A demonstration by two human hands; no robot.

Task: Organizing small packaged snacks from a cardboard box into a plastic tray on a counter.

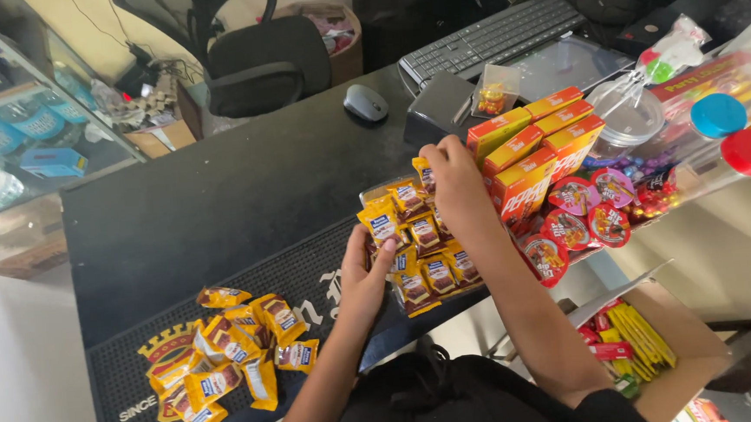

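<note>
Black counter (218, 194) – keyboard (491, 39), office chair (253, 62) behind; both hands (456, 180) grasp yellow snack packets (412, 235).

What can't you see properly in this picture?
All in the head view:
- Tray under the standing yellow packets: mostly hidden by the packets and both hands.
- Right hand: its fingertips are hidden behind a packet, so the grip is unclear.
- Cardboard box: cut off by the bottom edge and partly behind the right arm.
- Jars: their contents are blurred.
</note>
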